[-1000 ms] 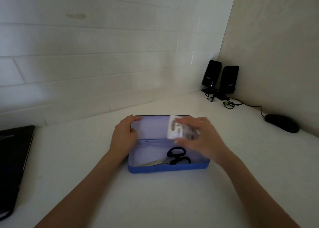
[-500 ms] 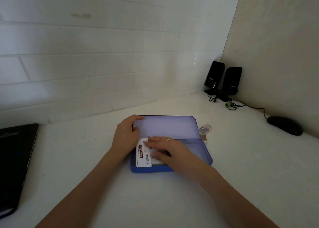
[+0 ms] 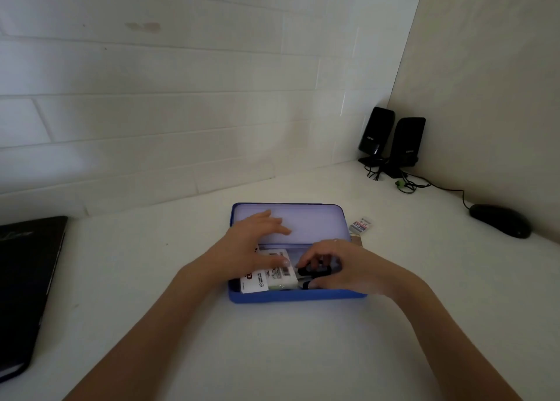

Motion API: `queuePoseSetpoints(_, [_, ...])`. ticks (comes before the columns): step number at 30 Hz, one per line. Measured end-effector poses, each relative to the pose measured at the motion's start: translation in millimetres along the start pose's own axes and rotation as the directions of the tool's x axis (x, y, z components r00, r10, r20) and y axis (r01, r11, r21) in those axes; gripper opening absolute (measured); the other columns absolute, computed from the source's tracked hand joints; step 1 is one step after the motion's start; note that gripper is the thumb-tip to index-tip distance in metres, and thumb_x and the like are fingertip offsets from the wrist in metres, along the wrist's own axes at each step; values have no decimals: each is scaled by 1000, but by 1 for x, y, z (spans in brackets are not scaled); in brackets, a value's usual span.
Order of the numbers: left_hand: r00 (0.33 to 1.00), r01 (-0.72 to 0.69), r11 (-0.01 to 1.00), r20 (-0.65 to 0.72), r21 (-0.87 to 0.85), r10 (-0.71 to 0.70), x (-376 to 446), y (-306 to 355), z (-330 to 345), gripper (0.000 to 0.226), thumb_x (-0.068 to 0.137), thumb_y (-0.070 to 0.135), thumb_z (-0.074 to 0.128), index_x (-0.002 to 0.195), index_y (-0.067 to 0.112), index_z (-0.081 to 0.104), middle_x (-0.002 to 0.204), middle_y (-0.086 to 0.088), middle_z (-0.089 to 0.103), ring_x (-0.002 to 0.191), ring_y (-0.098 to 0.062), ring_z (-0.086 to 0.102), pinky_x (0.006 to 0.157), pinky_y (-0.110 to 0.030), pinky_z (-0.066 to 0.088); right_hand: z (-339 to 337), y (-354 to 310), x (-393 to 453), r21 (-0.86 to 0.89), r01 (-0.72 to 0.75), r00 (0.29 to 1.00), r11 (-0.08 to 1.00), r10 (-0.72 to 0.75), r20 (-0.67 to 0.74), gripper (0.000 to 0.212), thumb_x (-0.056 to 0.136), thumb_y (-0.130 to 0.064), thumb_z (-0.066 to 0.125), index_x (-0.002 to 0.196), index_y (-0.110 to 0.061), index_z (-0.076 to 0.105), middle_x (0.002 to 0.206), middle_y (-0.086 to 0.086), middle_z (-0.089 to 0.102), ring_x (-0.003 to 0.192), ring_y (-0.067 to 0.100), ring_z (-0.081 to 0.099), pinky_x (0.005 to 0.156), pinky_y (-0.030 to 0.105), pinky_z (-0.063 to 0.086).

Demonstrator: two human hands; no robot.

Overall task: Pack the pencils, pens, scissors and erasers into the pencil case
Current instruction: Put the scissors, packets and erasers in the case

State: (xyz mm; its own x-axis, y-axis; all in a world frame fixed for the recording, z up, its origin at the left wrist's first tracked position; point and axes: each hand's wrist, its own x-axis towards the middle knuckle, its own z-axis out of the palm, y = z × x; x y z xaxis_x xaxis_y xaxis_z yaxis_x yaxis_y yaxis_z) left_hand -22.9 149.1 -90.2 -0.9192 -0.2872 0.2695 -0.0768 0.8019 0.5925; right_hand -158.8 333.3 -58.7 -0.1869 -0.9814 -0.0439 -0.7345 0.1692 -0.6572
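In the open blue rectangular pencil case [image 3: 298, 297], the left hand [image 3: 248, 249] is lying spread on a white pack [image 3: 268, 274] with unreadable red lettering; the right hand [image 3: 336, 267] is curling around black-handled scissors [image 3: 312, 271]. A small labelled eraser [image 3: 360, 225], print unreadable, is lying beside the case's far right corner.

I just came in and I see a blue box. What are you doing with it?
A person is packing desk things into an open blue pencil case on a white table. The left hand rests on a white sticky-note pack lying in the case's left side. The right hand is reaching into the case at the black scissors. A small eraser lies outside, just past the case's right end, not yet packed.
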Motion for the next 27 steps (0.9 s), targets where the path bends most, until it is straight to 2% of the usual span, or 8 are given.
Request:
queuePoseSetpoints(2, [996,2,1000,87,30,-5,2,-2,-3,51,72,35,77,119,35,59,145,8,42,138,0,16,114,-27,21,-1,3,1,-51,5,1000,999,-5,-2,26,76,-20,75,101,-23,66,96,-13,64,87,-6,57,75,7,44])
queuePoseSetpoints(5, [988,-31,997,153,76,19,3,-1,-8,47,76,32,73,119,41,58,147,10,37,136,2,12,110,-21,16,-6,10,1,-77,-21,1000,997,21,-11,26,75,-22,75,99,-26,65,91,-7,64,78,0,56,71,15,47])
queuePoseSetpoints(9, [971,-44,999,235,9,41,0,6,-9,31,79,33,69,108,44,64,149,8,36,135,6,10,115,-25,17,-8,15,-2,-71,-48,999,996,49,4,26,76,-24,74,99,-33,65,97,-9,64,91,8,59,85,27,51])
queuePoseSetpoints(11, [964,-49,999,263,17,43,-1,7,-9,33,77,36,70,110,40,65,148,8,36,134,7,10,116,-28,14,-9,15,-2,-68,-45,999,997,47,17,26,78,-23,72,101,-35,65,101,-9,63,96,9,58,89,29,50])
queuePoseSetpoints(16, [951,-42,989,308,139,-3,1,4,-14,53,72,39,74,122,40,57,151,9,31,133,6,8,111,-23,12,-10,16,-3,-57,-48,999,997,48,8,29,81,-14,68,103,-32,66,98,-11,63,91,5,57,87,24,49])
queuePoseSetpoints(19, [938,-38,988,345,153,-17,0,4,-16,60,74,38,74,129,42,49,151,13,29,133,7,7,111,-22,11,-9,17,-2,-61,-53,999,997,53,7,29,81,-13,68,102,-32,66,93,-14,62,86,1,55,82,19,48])
queuePoseSetpoints(23, [914,-5,997,406,78,-27,-3,4,-19,54,73,39,74,122,48,52,137,29,31,135,9,8,113,-24,14,-8,18,-1,-56,-47,999,997,48,2,29,80,-13,69,102,-32,67,91,-14,61,83,1,55,80,19,47])
queuePoseSetpoints(27, [918,-18,997,395,72,-12,-2,3,-16,39,75,41,72,111,46,59,138,27,32,135,8,10,114,-25,13,-8,20,0,-36,-56,998,998,56,-2,28,80,-12,69,101,-31,67,95,-7,65,87,7,59,82,23,50])
